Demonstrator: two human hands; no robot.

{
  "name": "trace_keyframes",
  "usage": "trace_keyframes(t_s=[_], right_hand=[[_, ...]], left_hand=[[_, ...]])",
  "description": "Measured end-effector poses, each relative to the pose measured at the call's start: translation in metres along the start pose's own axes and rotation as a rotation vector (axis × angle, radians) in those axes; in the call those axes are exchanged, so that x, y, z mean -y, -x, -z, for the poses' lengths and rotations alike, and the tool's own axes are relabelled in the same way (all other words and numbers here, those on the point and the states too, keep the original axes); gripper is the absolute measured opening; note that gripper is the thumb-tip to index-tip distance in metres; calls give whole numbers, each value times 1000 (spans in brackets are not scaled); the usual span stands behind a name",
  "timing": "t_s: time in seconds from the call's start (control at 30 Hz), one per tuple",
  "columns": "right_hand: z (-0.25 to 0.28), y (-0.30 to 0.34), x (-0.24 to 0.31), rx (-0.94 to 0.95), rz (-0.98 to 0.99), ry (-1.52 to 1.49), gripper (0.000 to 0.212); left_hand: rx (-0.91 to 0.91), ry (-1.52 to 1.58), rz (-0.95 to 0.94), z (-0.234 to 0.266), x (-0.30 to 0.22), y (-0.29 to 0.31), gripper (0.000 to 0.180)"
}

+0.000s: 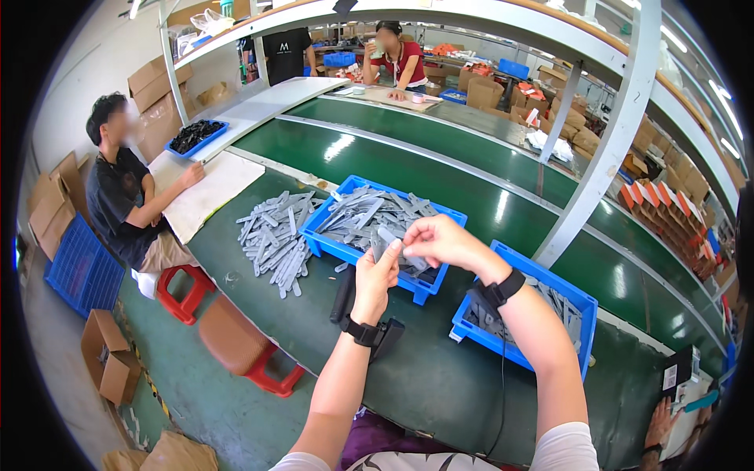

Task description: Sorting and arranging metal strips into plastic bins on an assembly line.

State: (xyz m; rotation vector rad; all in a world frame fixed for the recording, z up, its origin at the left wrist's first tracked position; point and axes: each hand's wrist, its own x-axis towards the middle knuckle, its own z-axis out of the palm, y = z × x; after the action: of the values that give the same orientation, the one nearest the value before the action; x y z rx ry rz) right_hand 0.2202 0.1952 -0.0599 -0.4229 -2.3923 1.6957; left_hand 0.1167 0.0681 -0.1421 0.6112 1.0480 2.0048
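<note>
Above the near edge of a blue crate (pixel 322 245) full of flat grey plastic strips (pixel 369 206), my left hand (pixel 375 276) holds one grey strip (pixel 382 242) upright between thumb and fingers. Close beside that strip, my right hand (pixel 441 240) is closed in a pinch. Whatever its fingertips hold, if anything, is too small to make out. A loose heap of similar strips (pixel 275 235) lies on the green tabletop left of the crate. To the right stands a second blue crate (pixel 587 314) holding more grey strips, partly behind my right forearm.
A slanting white post (pixel 601 149) rises behind the right crate. A seated person (pixel 126 184) is at the left, near a blue tray of black parts (pixel 196 137). A red-and-brown stool (pixel 236 334) stands by the table. Another person's hand (pixel 658 432) shows at lower right.
</note>
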Motion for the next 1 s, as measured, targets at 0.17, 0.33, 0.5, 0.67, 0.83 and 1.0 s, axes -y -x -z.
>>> trace_keyframes(t_s=[0.17, 0.33, 0.5, 0.67, 0.83, 1.0], right_hand=[[44, -28, -48, -589, -58, 760, 18], [44, -33, -57, -498, -207, 835, 19], [32, -28, -34, -321, -10, 455, 20], [11, -32, 5, -15, -84, 156, 22], [45, -63, -66, -476, -79, 892, 17], [43, -62, -62, -452, -93, 674, 14]], left_hand=[[-140, 9, -66, -6, 4, -5, 16], [-133, 10, -81, -1, 5, -5, 16], [-138, 31, -105, 1, 7, -6, 20], [-19, -24, -16, 5, 6, -3, 24], [-131, 114, -60, 5, 9, -7, 11], [-214, -11, -174, 16, 1, -10, 19]])
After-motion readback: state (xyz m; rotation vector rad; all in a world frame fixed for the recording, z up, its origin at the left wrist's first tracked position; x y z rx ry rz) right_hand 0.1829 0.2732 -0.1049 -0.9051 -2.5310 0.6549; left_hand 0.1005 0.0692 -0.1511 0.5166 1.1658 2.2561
